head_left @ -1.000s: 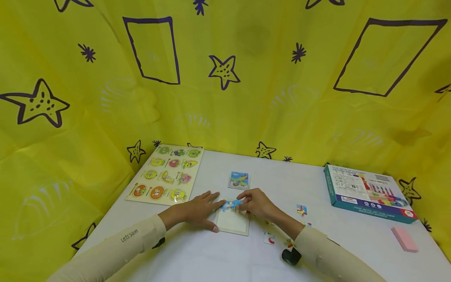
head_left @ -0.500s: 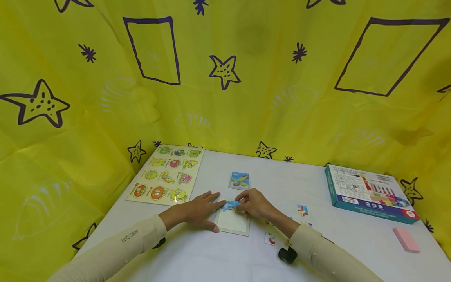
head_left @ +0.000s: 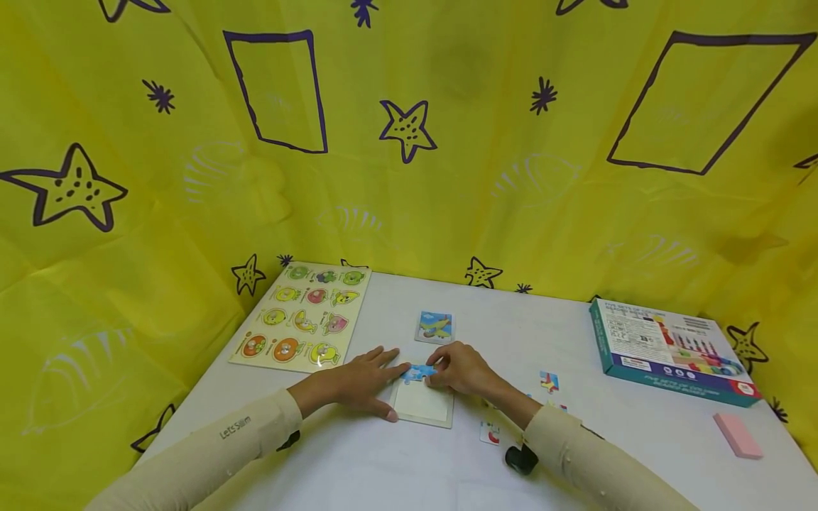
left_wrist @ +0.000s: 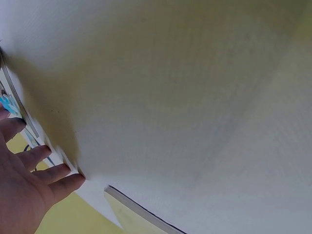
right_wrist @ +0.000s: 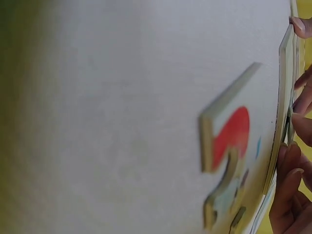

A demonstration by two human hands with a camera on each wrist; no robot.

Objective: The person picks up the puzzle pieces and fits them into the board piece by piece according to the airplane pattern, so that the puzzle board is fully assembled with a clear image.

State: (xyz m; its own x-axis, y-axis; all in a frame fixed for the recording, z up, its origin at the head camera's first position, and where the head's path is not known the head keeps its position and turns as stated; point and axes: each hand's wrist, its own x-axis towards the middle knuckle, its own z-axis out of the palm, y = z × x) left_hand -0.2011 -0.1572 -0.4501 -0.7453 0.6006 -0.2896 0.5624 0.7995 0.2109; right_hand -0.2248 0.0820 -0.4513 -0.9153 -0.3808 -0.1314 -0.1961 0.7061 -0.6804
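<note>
Blue puzzle pieces (head_left: 417, 372) sat along the tray (head_left: 422, 406)'s far edge; left hand (head_left: 364, 383) lay spread beside them, fingers extended; right hand (head_left: 463, 367) pinched at their right end; airplane tile (head_left: 434, 327) lay beyond, loose pieces (head_left: 489, 433) rightward.

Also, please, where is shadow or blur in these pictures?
Head view: tiny print on the teal cardboard box looks fuzzy; left wrist view: soft shadow on the white tabletop beside the left hand; right wrist view: dark, hazy left edge, flat red-printed puzzle piece slightly soft.
</note>
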